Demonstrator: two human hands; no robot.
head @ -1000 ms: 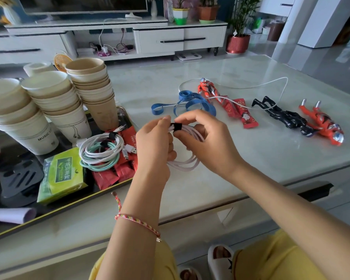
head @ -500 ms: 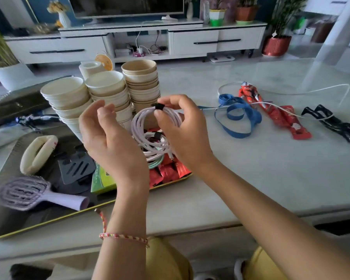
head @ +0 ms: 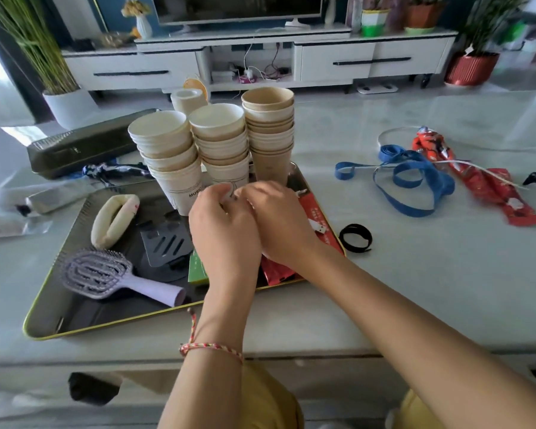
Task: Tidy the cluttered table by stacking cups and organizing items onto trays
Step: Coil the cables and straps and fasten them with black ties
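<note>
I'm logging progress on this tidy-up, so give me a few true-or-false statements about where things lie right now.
1. Three stacks of paper cups stand at the far end of the tray. True.
2. The purple hairbrush lies on the bare table. False: it lies in the tray.
3. Both hands, left hand and right hand, are together over the tray. True.
4. The blue strap is in the tray. False: it lies on the table, right of the tray.
5. The black band lies on the table beside the tray. True.

blocked: cup stacks (head: 217, 150) behind, hairbrush (head: 112, 277) left | free: bare table (head: 415, 289) right of tray (head: 44, 323)
</note>
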